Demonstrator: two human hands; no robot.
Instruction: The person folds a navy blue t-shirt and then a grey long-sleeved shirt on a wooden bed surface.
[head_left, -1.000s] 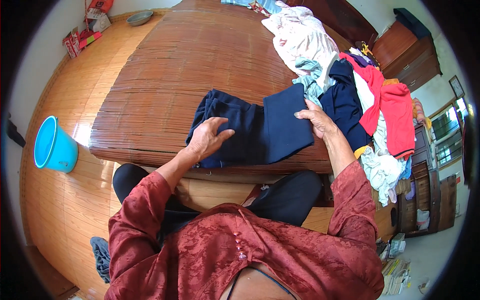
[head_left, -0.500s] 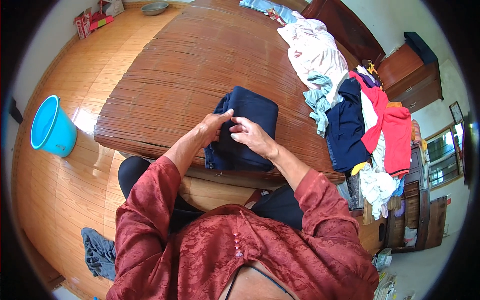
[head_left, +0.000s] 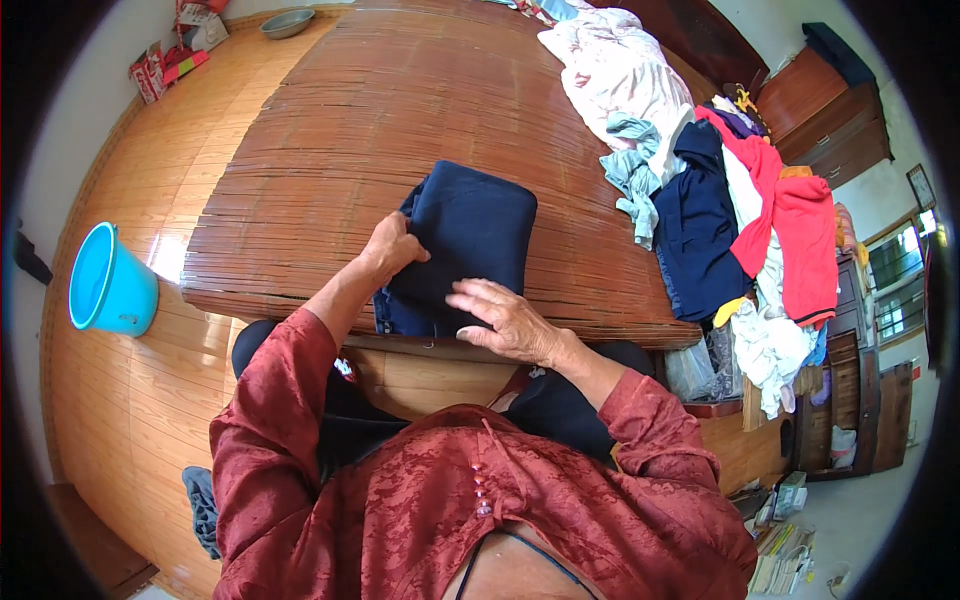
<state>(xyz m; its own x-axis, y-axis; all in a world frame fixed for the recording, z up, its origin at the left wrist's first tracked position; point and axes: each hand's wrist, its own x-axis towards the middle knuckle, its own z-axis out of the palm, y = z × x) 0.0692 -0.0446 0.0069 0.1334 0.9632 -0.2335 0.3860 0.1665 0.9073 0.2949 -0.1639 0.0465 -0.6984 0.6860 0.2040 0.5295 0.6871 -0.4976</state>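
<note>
A folded navy garment (head_left: 475, 220) lies in a thick, roughly square bundle near the front edge of the slatted bamboo mat (head_left: 330, 150). Its kind cannot be made out while folded. My left hand (head_left: 392, 246) is closed on the bundle's left edge, thumb on top and fingers partly hidden. My right hand (head_left: 508, 322) lies over the lower right part of the cloth, palm down, fingers stretched out and holding nothing.
To the right is a heap with a navy garment (head_left: 700, 220), a red garment (head_left: 805, 245) and white cloth (head_left: 765, 345). A pinkish sheet (head_left: 625, 75) lies farther back. A blue bucket (head_left: 115, 285) stands on the floor at left; dark cloth (head_left: 200, 505) lies below it.
My hands have moved apart. The left has shifted to the bundle's left edge, gripping it; the right has come down toward its near side and flattened. The folded garment sits slightly farther left in view.
</note>
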